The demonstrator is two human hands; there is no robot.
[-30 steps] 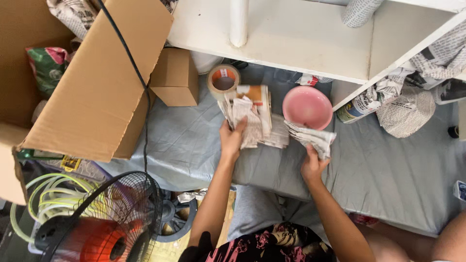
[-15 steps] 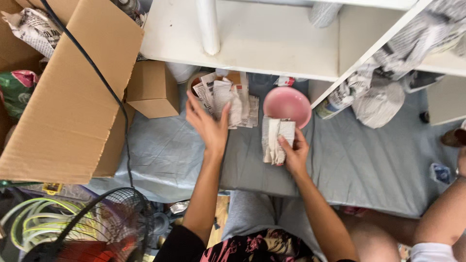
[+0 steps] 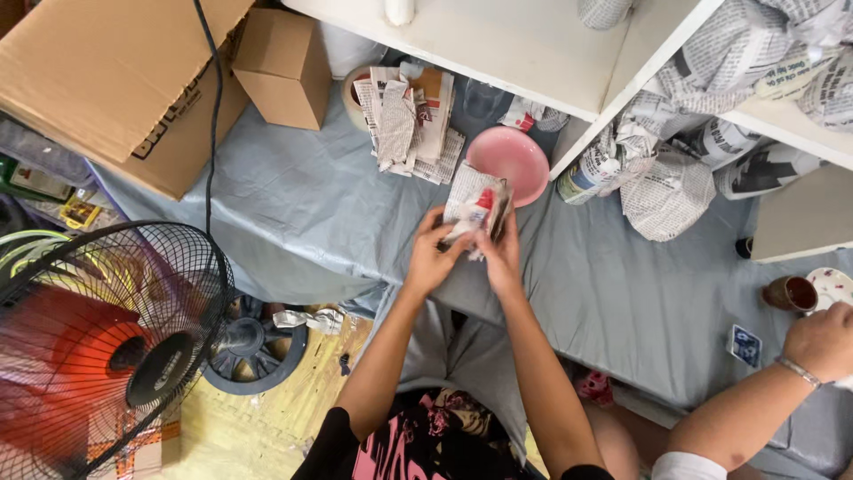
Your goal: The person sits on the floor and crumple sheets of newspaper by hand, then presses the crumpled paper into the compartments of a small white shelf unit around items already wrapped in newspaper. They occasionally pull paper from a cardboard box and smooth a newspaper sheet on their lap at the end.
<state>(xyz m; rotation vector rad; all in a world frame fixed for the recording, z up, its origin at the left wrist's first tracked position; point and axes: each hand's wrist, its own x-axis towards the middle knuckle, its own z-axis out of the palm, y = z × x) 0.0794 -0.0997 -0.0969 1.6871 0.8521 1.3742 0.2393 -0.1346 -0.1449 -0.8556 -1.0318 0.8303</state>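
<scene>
Newspaper-wrapped bundle (image 3: 475,206) sat near the middle of the frame, just below the pink bowl (image 3: 508,162) on the grey sheet (image 3: 293,204). Both hands closed around it: the left hand (image 3: 431,258) gripped its lower left edge with curled fingers, and the right hand (image 3: 500,253) pinched its right side. A loose pile of newspaper (image 3: 409,120) lay at upper centre, beside a small cardboard box (image 3: 283,67). Another person's hand (image 3: 822,342) rested at the lower right, near a brown cup (image 3: 789,293).

Head camera, steeply downward, close overhead
</scene>
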